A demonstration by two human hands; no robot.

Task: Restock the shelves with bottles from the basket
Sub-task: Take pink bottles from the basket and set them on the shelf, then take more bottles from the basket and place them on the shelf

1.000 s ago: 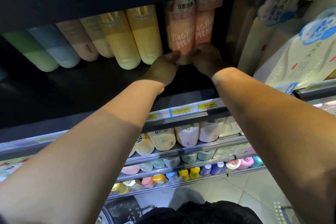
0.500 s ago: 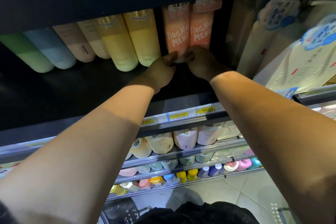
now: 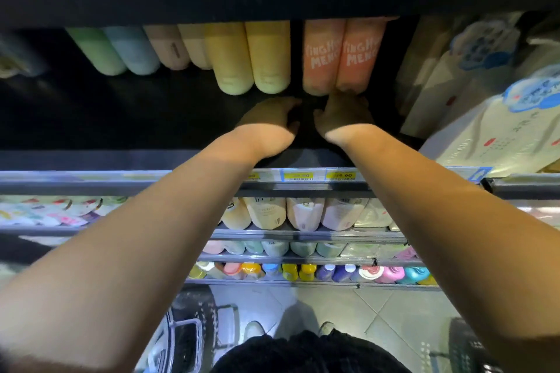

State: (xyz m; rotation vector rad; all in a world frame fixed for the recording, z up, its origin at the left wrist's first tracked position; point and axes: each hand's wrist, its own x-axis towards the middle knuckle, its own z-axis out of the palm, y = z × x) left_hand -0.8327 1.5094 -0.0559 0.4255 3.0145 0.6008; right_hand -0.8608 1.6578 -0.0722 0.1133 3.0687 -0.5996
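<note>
Two orange bottles with white lettering stand side by side on the dark upper shelf [image 3: 91, 118]: the left orange bottle [image 3: 321, 57] and the right orange bottle [image 3: 360, 57]. My right hand [image 3: 342, 115] lies just in front of them, its fingertips touching the base of the right one. My left hand [image 3: 269, 118] rests on the shelf board below the left orange bottle, apart from it, fingers loosely bent and holding nothing. A dark basket [image 3: 188, 339] sits on the floor at the lower left.
Two yellow bottles [image 3: 251, 60] stand left of the orange pair, then beige, blue [image 3: 131, 51] and green ones. Cream packs [image 3: 500, 130] fill the shelf's right side. A price rail [image 3: 303, 175] edges the shelf; lower shelves hold more bottles. A second basket [image 3: 463, 348] stands at the lower right.
Both hands released the front orange bottle and drew back toward the shelf edge. The bottle now stands next to the other orange one.
</note>
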